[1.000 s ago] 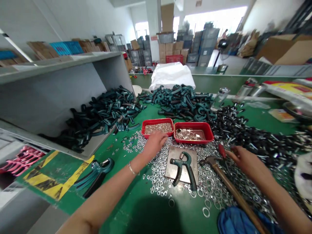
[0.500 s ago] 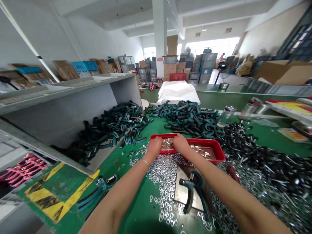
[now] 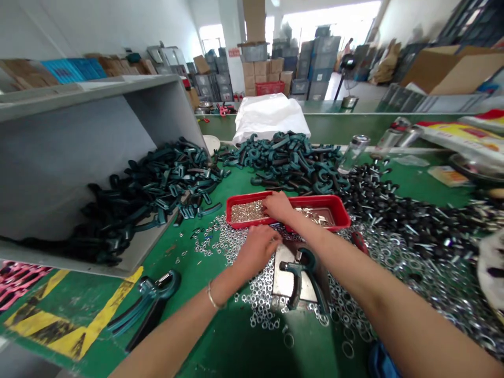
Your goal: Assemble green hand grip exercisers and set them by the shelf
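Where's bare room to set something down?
Bare green tabletop shows between the leftmost teal tool and the small washers, and nearer you, right of your left forearm below those washers. Crowded: teal handles behind the red trays; rings and black knobs right of the metal plate.

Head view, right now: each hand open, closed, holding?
Left hand: partly curled; any hold cannot be told.
Right hand: at the left red tray; grip cannot be told.

Bright windows (image 3: pixel 346 14) show on both sides of a white pillar (image 3: pixel 230 26); a white wall (image 3: pixel 106 26) rises at left, pale floor (image 3: pixel 367 91) beyond the green bench (image 3: pixel 208 341).
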Motion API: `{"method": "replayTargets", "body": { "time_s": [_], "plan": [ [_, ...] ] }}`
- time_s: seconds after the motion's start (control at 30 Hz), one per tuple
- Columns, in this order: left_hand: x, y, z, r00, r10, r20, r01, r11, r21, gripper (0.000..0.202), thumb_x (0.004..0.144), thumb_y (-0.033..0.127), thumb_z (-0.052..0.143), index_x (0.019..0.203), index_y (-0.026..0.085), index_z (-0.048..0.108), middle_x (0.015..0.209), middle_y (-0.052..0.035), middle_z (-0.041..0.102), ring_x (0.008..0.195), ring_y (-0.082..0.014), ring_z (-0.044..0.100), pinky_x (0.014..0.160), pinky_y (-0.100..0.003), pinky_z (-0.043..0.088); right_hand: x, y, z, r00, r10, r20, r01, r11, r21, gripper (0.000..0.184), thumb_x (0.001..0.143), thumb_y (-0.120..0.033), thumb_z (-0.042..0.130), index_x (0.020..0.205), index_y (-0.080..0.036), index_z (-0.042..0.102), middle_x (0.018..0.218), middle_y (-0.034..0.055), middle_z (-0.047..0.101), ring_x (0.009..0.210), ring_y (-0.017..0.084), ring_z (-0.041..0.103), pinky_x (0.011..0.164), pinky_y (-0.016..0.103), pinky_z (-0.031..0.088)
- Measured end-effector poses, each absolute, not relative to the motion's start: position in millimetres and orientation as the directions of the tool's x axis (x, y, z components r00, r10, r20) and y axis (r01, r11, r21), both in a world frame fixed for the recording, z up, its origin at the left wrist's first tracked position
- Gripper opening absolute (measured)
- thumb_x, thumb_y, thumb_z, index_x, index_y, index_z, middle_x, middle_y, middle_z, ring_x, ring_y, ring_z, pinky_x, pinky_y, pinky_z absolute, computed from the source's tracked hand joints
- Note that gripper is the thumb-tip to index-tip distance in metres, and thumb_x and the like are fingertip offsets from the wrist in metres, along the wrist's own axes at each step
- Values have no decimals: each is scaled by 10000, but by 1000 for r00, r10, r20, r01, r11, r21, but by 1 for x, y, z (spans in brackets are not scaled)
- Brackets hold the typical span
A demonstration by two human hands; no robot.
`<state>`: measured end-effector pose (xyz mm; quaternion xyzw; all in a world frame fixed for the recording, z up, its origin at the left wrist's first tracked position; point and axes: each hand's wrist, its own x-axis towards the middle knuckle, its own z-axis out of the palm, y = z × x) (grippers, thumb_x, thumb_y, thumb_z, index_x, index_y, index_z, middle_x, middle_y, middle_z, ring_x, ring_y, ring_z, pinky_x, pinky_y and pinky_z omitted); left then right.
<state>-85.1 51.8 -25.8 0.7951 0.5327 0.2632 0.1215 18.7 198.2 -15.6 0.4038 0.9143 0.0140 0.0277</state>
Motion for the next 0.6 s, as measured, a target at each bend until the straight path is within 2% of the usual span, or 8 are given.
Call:
{"method": "replayTargets", "body": {
  "time_s": [0.1,0.3,0.47,0.6],
  "plan": [
    [-45,18,-30,459,864,208,757,-502,418,182,984,289,480,958,190,630,963,-39,646,965,-210,550,919,-388,384,21,196,-16,-657,753,-40,752,658,39,299,933,-261,518,1112,-113,707,1183,192,679,1150,306,495,875,392,316],
    [-18,18,-38,534,823,197,820,-560,118,213,978,190,430,906,150,627,898,-87,620,926,-246,531,865,-422,383,23,195,-13,-666,745,-28,746,666,-3,273,917,-220,518,1066,-132,730,1135,163,707,1138,289,516,880,389,322],
    [-19,19,-32,610,774,169,783,-622,20,200,959,151,443,849,146,610,856,-80,602,882,-243,522,820,-421,384,25,196,-15,-658,753,6,751,658,-57,268,913,-177,499,1021,-93,729,1112,181,708,1135,294,522,893,408,319],
    [-10,22,-23,702,702,115,712,-694,-106,246,965,145,407,848,127,622,874,-105,612,870,-251,526,824,-447,385,22,196,-18,-671,741,19,735,669,-115,273,927,-155,480,1045,-51,703,1122,219,693,1156,318,517,914,442,325]
  ]
}}
